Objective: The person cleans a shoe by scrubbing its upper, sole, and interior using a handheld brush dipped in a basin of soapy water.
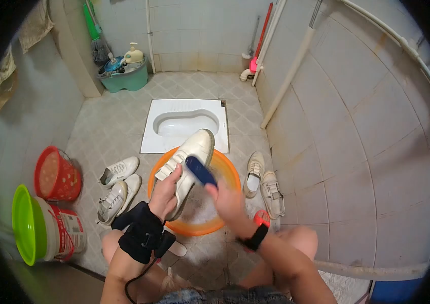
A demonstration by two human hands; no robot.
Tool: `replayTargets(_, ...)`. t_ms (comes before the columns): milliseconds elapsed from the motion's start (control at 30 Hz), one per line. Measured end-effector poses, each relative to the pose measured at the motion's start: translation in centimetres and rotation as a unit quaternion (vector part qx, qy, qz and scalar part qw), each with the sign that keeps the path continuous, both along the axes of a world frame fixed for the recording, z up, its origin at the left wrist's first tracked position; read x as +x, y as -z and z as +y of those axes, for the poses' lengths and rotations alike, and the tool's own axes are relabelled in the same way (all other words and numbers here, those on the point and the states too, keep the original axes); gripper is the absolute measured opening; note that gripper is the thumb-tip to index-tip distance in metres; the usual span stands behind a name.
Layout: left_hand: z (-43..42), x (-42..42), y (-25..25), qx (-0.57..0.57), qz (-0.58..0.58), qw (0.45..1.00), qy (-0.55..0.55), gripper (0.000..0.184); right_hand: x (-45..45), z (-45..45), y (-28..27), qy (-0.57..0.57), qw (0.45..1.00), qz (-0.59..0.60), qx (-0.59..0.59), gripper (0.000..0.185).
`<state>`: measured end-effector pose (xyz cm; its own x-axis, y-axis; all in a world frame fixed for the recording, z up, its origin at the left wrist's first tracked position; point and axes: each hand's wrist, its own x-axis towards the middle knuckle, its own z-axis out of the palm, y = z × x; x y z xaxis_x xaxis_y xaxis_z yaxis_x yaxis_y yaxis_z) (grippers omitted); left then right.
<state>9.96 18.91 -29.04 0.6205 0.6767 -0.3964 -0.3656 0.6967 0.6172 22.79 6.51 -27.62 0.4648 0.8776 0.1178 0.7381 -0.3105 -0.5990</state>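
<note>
My left hand (pixel 163 195) grips a white shoe (pixel 193 148) by its opening, the toe pointing up and away from me. In my right hand (pixel 229 202), slightly blurred, is a dark blue scrubbing brush (pixel 201 171), held against or just over the side of the shoe. Its bristles are hidden from view. Beneath both hands sits an orange basin (pixel 194 230) with cloudy, foamy water in it. A black wrist strap with a cable is on my left wrist, and a black band is on my right.
Several white shoes (pixel 121 169) stand left of the basin; a beige pair (pixel 254 175) stands right. A red bucket (pixel 58 175), green basin (pixel 27 225) and white bucket (pixel 65 230) line the left. Behind lie a squat toilet (pixel 149 126) and a teal tub (pixel 123 83) with bottles.
</note>
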Motion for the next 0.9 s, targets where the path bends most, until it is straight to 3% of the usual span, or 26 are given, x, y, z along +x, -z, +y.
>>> replayTargets(67,-0.8,0.5,-1.9,-0.009,-0.004,1.0,0.014,0.035,2.3,1.9,-0.8,0.047,0.998,-0.03,0.002,0.04)
replayTargets(167,-0.6,0.4,-0.7,0.001,-0.002,1.0,0.009,0.036,0.8,1.4,1.4,0.052,0.998,-0.022,0.029,0.041)
replayTargets(200,-0.5,0.3,-0.4,-0.021,-0.022,1.0,0.009,0.037,-0.5,0.4,1.6,0.013,0.997,-0.066,0.028,0.038)
replayTargets(300,0.0,0.2,-1.1,-0.018,0.006,1.0,-0.004,0.039,-2.5,-1.6,0.1,-0.055,0.998,-0.03,0.002,0.036)
replayTargets(467,0.5,0.0,-0.5,-0.082,-0.054,0.995,0.004,0.036,-2.0,-1.1,0.6,-0.071,0.996,-0.036,0.044,0.035)
replayTargets(533,0.1,-0.2,-1.2,-0.085,-0.058,0.995,0.015,0.036,-2.0,-0.9,0.8,-0.047,0.998,-0.021,-0.019,0.035)
replayTargets(633,-0.7,0.0,-1.7,-0.034,-0.015,0.999,0.032,0.039,1.2,2.1,0.0,0.041,0.997,-0.059,0.037,0.037)
replayTargets(700,-1.1,0.1,-1.1,-0.01,0.011,0.999,0.029,0.038,1.7,2.3,-0.2,0.064,0.997,-0.021,-0.026,0.039)
replayTargets(767,-1.1,0.1,-1.1,-0.065,-0.012,0.998,0.024,0.035,0.5,1.7,1.6,0.022,0.999,-0.042,0.007,0.04)
replayTargets(833,-0.7,-0.3,-0.7,-0.068,-0.023,0.997,0.016,0.035,-1.6,-0.5,0.1,0.013,0.999,-0.031,-0.033,0.04)
replayTargets(900,-0.2,-0.6,-0.6,-0.066,-0.009,0.998,0.018,0.035,-2.2,-2.1,0.4,-0.088,0.995,-0.023,-0.03,0.038)
